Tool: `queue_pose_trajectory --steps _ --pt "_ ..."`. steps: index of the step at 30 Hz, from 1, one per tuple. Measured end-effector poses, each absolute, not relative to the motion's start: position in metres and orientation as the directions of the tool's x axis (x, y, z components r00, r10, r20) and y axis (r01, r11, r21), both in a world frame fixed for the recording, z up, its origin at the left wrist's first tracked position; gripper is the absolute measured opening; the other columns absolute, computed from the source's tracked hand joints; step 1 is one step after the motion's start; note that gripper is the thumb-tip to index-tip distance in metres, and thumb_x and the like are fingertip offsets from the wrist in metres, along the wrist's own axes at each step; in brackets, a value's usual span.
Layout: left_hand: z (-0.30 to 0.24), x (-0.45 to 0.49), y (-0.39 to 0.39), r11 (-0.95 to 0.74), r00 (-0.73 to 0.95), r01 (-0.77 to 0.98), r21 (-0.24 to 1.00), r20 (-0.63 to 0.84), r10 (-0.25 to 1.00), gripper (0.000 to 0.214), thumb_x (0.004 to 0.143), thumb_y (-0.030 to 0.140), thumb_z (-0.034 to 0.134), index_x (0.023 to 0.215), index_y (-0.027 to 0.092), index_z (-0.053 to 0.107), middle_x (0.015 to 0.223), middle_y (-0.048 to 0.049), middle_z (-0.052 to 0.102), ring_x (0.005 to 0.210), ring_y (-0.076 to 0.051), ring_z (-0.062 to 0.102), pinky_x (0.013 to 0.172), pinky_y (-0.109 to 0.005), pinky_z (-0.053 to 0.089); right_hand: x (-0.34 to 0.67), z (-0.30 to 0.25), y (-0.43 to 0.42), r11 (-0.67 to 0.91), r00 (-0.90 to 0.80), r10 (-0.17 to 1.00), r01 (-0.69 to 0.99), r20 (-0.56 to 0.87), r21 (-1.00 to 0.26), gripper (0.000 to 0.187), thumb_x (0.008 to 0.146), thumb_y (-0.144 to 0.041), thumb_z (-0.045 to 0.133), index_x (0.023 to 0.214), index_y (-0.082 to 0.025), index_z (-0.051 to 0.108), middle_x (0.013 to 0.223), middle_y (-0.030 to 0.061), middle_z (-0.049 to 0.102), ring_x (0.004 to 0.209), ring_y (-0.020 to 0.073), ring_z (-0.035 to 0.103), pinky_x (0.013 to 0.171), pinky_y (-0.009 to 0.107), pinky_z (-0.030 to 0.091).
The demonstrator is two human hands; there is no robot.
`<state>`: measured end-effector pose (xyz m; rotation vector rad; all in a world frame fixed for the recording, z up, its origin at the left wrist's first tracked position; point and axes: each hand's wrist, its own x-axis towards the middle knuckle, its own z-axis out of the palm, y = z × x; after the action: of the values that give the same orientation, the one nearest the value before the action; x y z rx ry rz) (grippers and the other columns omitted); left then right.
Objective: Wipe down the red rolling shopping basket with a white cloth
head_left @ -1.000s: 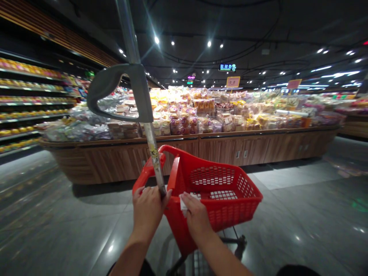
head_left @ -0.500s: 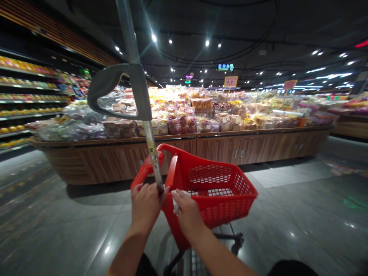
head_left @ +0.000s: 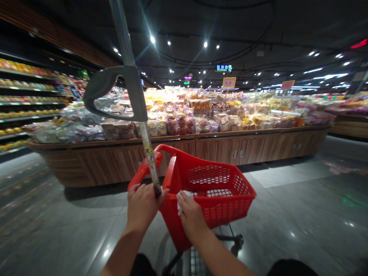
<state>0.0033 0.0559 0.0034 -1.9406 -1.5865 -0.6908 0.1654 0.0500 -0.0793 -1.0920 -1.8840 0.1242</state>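
My left hand (head_left: 143, 203) is closed over the near side of the handle (head_left: 140, 173) of a red shopping cart (head_left: 227, 205). A metal pole (head_left: 148, 147) with a grey loop-shaped plastic grip (head_left: 136, 92) rises, tilted left, from between my thumb and forefinger; its lower end is hidden by that hand. In my right hand (head_left: 191, 214) a crumpled white tissue (head_left: 184, 197) is pinched. That hand presses the tissue to the cart's near rim, just right of the seat-side wall. Through the slotted sides, the basket's red floor is partly visible.
A long wooden display counter (head_left: 224, 149) piled with packaged bread (head_left: 181, 119) stands beyond the cart. Stocked shelves (head_left: 31, 101) line the left. Price signs (head_left: 229, 82) stand above the goods. Grey tiled floor (head_left: 290, 214) surrounds the cart.
My right hand, with the tissue, has slid slightly right along the cart rim. My left hand, the pole and the cart sit slightly farther left in view.
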Motion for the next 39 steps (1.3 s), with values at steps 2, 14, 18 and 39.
queue_pose_trajectory --steps 2,14,18,39 --pt "0.005 0.0 0.056 -0.194 0.199 0.977 -0.082 0.662 0.722 0.032 0.081 0.048 0.045 0.071 0.021 0.058 0.069 -0.0038 0.065 0.076 -0.023 0.059 0.088 -0.041 0.032 0.181 -0.085 0.049 0.608 -0.194 0.719 0.641 0.667 -0.468 0.062 0.071 0.006 0.037 0.128 -0.014 0.051 0.129 0.0114 0.054 0.122 0.0201 0.047 0.104 0.038 0.038" --pt "0.009 -0.005 0.057 -0.205 0.22 0.974 -0.097 0.616 0.756 0.042 0.082 0.057 0.041 0.073 0.02 0.059 0.072 -0.0038 0.066 0.078 -0.023 0.059 0.086 -0.04 0.031 0.192 -0.089 0.049 0.562 -0.114 0.757 0.615 0.643 -0.553 0.056 0.071 0.004 0.04 0.12 -0.015 0.058 0.124 0.011 0.057 0.117 0.0192 0.052 0.102 0.037 0.04" --pt "0.009 -0.007 0.059 -0.185 0.21 0.977 -0.107 0.641 0.738 0.034 0.084 0.047 0.042 0.071 0.02 0.057 0.07 -0.0033 0.064 0.076 -0.022 0.059 0.088 -0.04 0.033 0.194 -0.09 0.05 0.605 -0.139 0.731 0.584 0.668 -0.541 0.058 0.071 0.004 0.039 0.122 -0.017 0.057 0.123 0.0085 0.058 0.117 0.0179 0.052 0.103 0.037 0.039" --pt "-0.02 0.066 0.056 -0.425 0.466 0.883 -0.198 0.463 0.754 0.015 0.083 0.023 0.046 0.078 0.018 0.06 0.077 -0.0045 0.063 0.081 -0.021 0.057 0.087 -0.04 0.037 0.223 -0.066 0.051 0.541 -0.128 0.792 0.6 0.597 -0.589 0.022 0.083 -0.024 0.057 0.102 -0.02 0.068 0.104 0.0056 0.067 0.096 0.0193 0.057 0.089 0.034 0.042"
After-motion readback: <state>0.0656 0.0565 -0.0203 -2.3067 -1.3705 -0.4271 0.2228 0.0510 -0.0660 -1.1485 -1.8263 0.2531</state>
